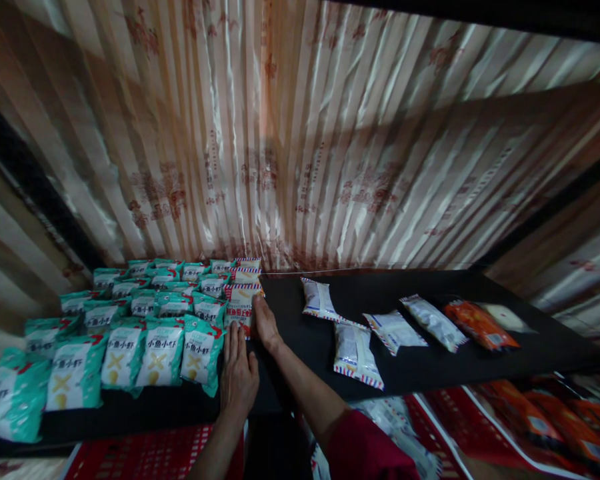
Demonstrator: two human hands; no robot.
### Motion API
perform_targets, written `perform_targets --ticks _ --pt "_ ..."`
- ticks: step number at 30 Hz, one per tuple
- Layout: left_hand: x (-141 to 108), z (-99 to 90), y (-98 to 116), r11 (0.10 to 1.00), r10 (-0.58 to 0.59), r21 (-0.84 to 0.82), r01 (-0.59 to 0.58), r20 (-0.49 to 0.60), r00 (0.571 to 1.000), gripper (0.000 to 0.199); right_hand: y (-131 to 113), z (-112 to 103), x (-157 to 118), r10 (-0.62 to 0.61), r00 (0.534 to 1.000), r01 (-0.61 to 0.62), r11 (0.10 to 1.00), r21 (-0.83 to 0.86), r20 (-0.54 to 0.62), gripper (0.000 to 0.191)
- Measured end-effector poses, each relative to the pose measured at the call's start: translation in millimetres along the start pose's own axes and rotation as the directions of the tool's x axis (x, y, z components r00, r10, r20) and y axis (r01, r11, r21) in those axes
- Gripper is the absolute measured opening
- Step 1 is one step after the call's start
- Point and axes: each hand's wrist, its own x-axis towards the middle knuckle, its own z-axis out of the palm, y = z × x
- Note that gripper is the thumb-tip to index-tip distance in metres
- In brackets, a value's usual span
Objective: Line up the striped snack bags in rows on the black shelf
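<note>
Black shelf [350, 291], lower half of frame | teal packets [163, 350], lower left | left hand [239, 381], fingers straight and together, right hand [266, 323], grip unclear, both touch red-and-white packet [243, 299], lower centre | overly hard push might topple packets behind [247, 274]

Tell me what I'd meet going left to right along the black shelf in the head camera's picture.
Teal bags → red-lettered bag → right hand → white bags → orange bag.
</note>
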Motion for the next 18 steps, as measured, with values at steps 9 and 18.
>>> perform_targets --ticks 9,18 --pt "2 -3.7 5 0.998 -0.059 0.026 0.058 0.043 0.997 0.058 18 -11 38 0.077 0.984 -0.074 0.997 0.031 -0.157 0.069" --pt "3 -1.9 5 0.996 -0.088 -0.005 0.088 0.047 0.995 0.057 21 -10 44 -0.047 0.998 0.046 0.998 -0.042 -0.028 0.066"
